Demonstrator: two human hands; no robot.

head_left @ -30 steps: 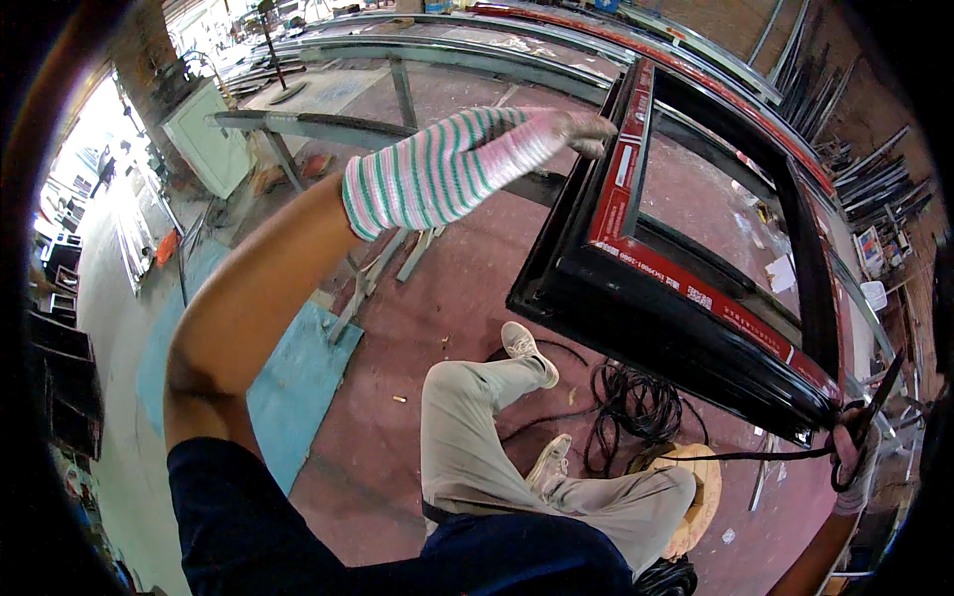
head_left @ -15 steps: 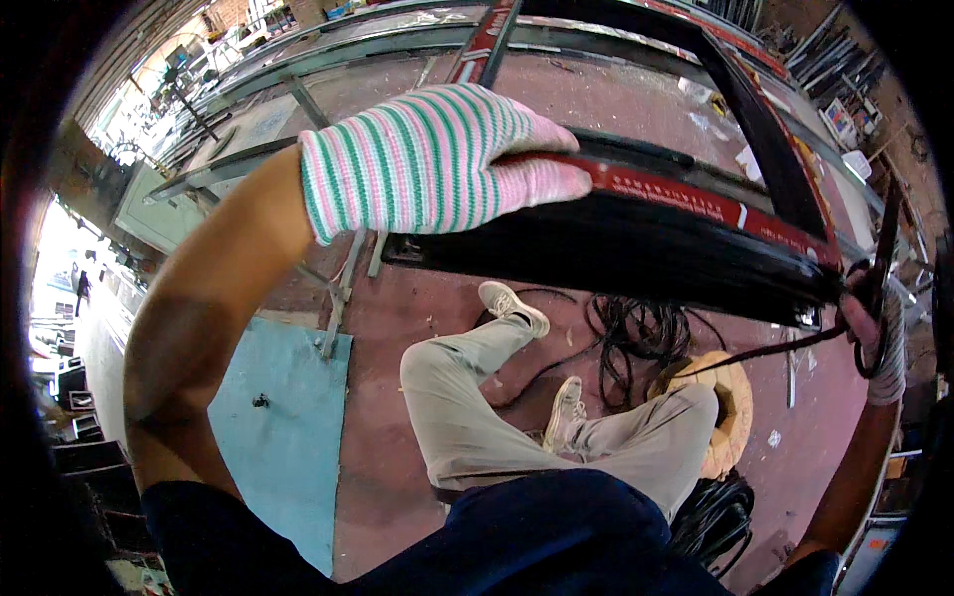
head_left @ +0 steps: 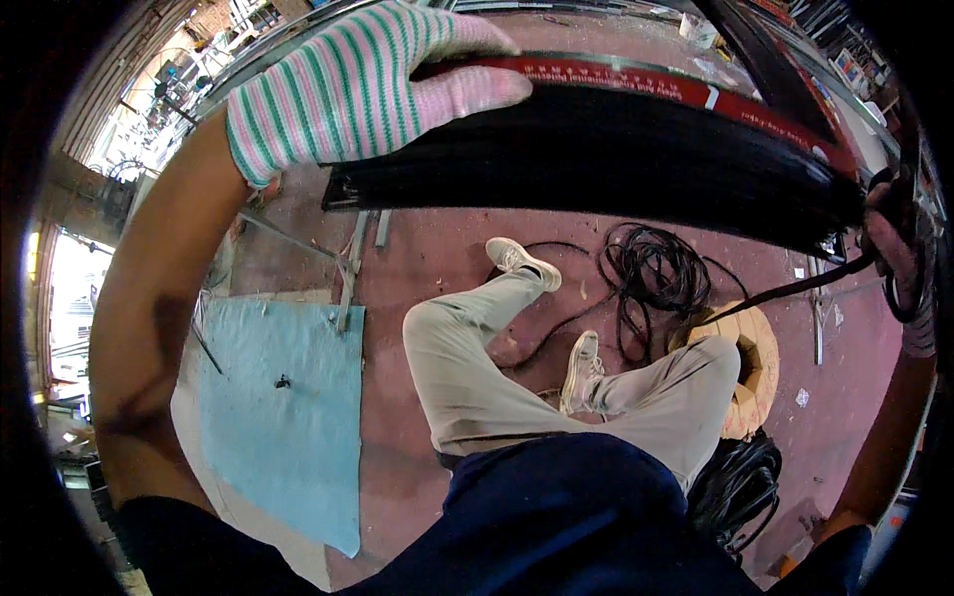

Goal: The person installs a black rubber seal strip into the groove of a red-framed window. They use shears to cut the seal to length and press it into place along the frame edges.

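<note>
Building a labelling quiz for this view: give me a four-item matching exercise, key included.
1. left grip
2. blue sheet
3. black frame
4. tan ring

A. partly hidden by the right knee
B. flat on the floor, left of the legs
C. in a pink-and-green striped glove
D. carries a red strip along its upper edge

Pairs: 1-C, 2-B, 3-D, 4-A

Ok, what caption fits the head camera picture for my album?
Left hand in a striped glove on a black frame; right hand holding a black strip.
</note>
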